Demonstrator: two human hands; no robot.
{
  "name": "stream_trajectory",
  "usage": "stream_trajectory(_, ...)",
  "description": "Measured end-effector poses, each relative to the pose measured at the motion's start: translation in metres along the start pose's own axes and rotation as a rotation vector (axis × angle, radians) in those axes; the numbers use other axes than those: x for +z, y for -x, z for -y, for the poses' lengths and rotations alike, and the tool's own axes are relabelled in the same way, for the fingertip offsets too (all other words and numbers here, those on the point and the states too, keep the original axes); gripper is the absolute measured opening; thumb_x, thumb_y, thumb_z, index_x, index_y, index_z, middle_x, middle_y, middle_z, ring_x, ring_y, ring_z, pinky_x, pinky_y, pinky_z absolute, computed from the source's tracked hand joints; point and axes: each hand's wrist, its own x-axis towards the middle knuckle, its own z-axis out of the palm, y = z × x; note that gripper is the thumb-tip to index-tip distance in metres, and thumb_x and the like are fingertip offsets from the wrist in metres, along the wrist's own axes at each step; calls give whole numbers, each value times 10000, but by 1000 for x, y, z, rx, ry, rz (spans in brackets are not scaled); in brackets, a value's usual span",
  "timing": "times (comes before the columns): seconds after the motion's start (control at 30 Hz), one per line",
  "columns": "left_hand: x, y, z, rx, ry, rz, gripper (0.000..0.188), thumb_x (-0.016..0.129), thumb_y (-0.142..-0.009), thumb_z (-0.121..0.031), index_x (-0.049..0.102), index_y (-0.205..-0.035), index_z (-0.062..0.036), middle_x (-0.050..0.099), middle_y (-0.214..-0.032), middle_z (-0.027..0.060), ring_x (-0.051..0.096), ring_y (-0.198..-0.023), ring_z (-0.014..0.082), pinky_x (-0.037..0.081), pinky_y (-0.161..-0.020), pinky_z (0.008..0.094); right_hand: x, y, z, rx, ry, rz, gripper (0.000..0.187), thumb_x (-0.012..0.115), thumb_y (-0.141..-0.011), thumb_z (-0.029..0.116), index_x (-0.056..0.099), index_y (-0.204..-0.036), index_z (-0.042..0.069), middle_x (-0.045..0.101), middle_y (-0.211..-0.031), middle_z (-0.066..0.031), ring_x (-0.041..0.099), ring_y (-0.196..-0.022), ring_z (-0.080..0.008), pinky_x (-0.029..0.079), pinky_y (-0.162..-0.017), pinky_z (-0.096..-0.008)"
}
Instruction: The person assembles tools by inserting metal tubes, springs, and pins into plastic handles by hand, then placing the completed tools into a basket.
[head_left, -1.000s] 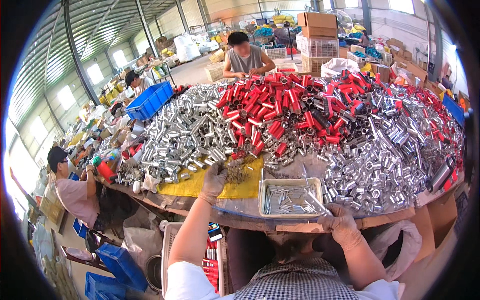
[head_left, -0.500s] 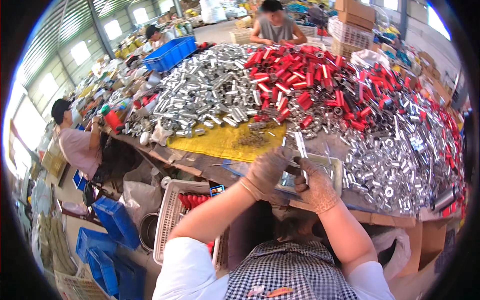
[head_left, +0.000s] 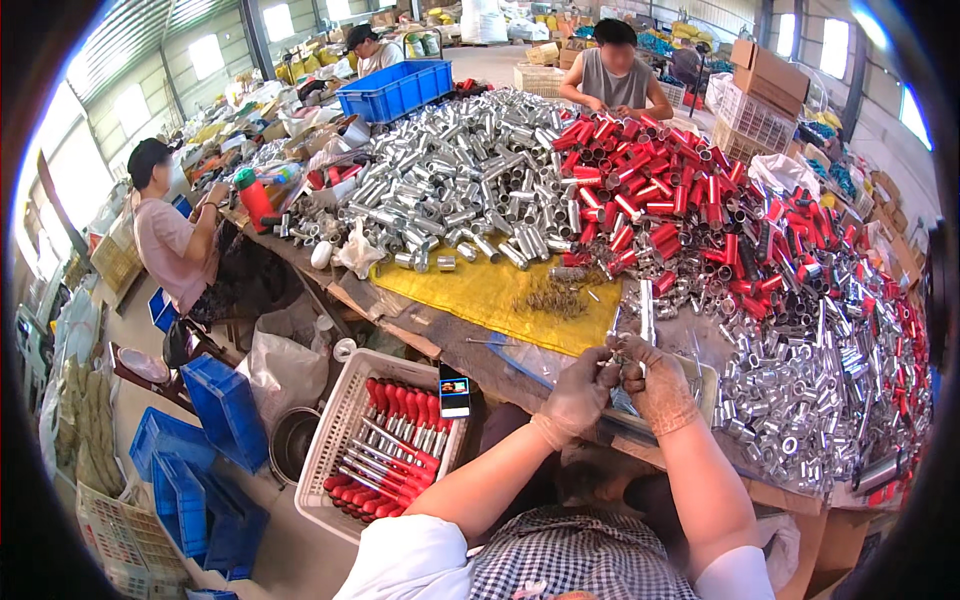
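Your left hand (head_left: 578, 394), its grip unclear, has joined your right hand (head_left: 660, 386), whose fingers clasp the silver tube (head_left: 647, 314) above them: two-handed work.

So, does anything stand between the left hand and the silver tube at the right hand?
Only the fingers of the right hand seem to: the left hand is close to them, and the tube rises just beyond. Its upper part is uncovered; its lower end is hidden. No other thing shows between.
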Motion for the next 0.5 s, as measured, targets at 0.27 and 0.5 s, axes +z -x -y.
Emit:
stream_trajectory(0.27, -30, -11, -6, -679, 1119, 418, 396, 421, -1002, -381, 515, -1203, -53, 625, -801, 46, 542, -518, 140, 439, -433, 269, -7, -19, -6, 31, -45, 71, 250, 643, -851, 81, 607, -1039, -80, 537, -752, -21, 352, -488, -56, 250, -434, -190)
stream_trajectory(0.5, -24, 15, -3, 478, -439, -131, 460, 693, -799, -113, 492, -1206, -36, 550, -1163, 185, 590, -980, 398, 516, -788, 419, 4, -13, -7, 158, -271, 22, 242, 618, -845, 83, 595, -1040, -58, 495, -723, 6, 354, -514, -53, 266, -434, -187)
